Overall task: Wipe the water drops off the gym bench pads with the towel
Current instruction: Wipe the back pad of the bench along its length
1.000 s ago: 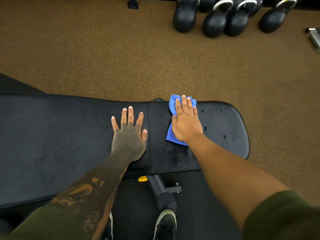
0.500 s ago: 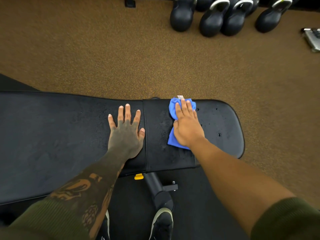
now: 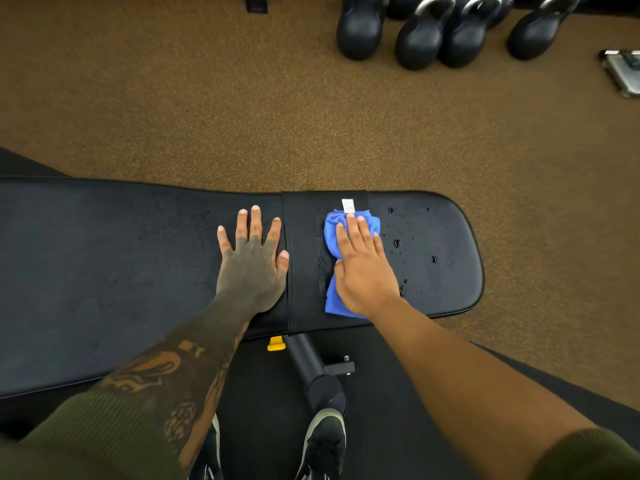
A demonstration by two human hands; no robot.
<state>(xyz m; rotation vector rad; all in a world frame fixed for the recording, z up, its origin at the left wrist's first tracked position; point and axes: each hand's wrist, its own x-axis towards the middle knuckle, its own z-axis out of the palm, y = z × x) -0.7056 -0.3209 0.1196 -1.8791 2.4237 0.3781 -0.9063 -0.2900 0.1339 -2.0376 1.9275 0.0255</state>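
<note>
A black gym bench lies across the view, with a long back pad [image 3: 104,271] on the left and a shorter seat pad [image 3: 443,237] on the right. My left hand [image 3: 251,265] rests flat with fingers spread on the back pad, beside the gap between the pads. My right hand [image 3: 363,268] presses a crumpled blue towel [image 3: 334,230] flat onto the seat pad's left half; a white tag pokes out past the fingertips. Water drops [image 3: 396,243] dot the seat pad to the right of the towel. A damp streak lies to its left.
Several black kettlebells [image 3: 420,43] stand on the brown floor beyond the bench. A metal object [image 3: 623,72] sits at the right edge. Under the bench are a yellow knob [image 3: 276,342], the black frame tube [image 3: 311,372] and my shoes [image 3: 322,445].
My right hand slid the towel slightly toward me and left on the seat pad, exposing its white tag. The left hand stayed planted on the back pad.
</note>
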